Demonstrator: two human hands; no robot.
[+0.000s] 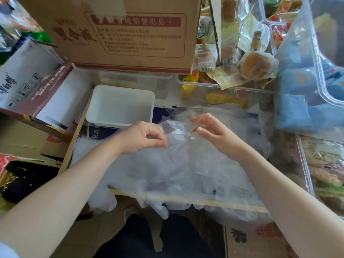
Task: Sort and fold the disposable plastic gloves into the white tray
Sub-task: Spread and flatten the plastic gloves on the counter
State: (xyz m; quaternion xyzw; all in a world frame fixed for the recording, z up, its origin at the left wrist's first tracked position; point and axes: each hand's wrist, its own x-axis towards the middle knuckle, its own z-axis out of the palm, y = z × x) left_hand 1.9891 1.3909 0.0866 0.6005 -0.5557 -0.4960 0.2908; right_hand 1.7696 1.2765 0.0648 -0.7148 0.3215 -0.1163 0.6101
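A heap of clear disposable plastic gloves (pixel 167 175) lies across a box top in front of me, some fingers hanging over its near edge. My left hand (pixel 143 139) pinches one clear glove (pixel 178 129) at its left side, fingers curled. My right hand (pixel 212 131) pinches the same glove at its right side between thumb and fingertips. The glove is stretched between both hands above the heap. The white tray (pixel 89 112) stands just behind my left hand, with nothing inside.
A large brown cardboard box (pixel 119 32) rises behind the tray. Clear tubs of wrapped pastries (pixel 232 75) sit at the back right, a blue-filled plastic bag (pixel 301 90) at the right. An open carton (pixel 37 90) lies on the left.
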